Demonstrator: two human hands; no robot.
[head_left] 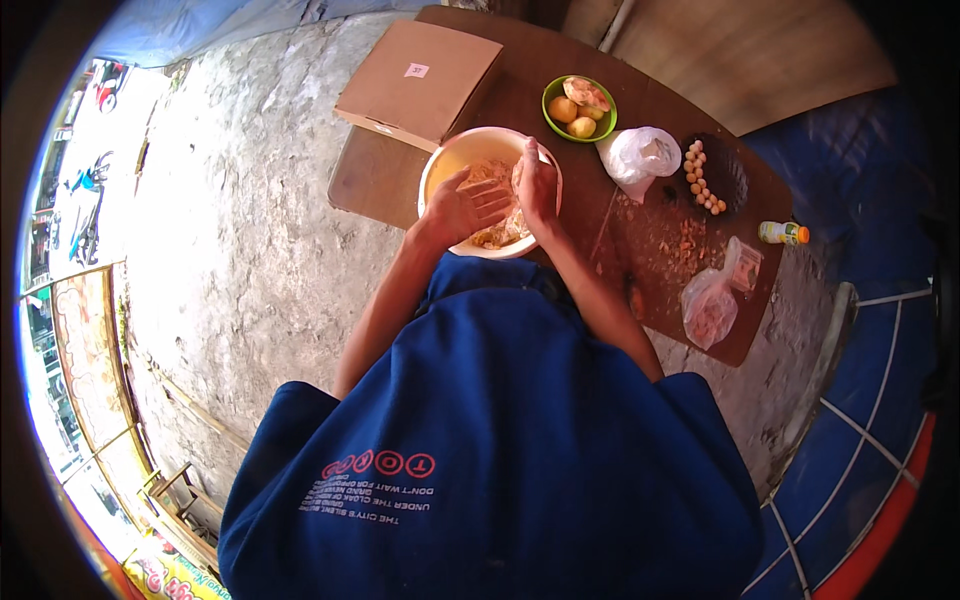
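A wide pale bowl (427, 190) stands at the table's near edge, with a crumbly orange-brown mixture (490, 238) inside. Over its left half my left hand (466, 208) is held palm up, its fingers stretched toward the right. My right hand (538, 188) is upright at the bowl's right side, fingers extended and pointing away from me. The two hands are close together, and no held object shows between them. Part of the mixture is hidden beneath the hands.
Behind the bowl sits a closed cardboard box (420, 80). To the right are a green bowl (549, 112) of yellowish rounded food, a white plastic bag (640, 160), small round balls (697, 178) on a dark plate, scattered crumbs (685, 243), an orange-capped bottle (783, 233) and a clear bag (710, 308).
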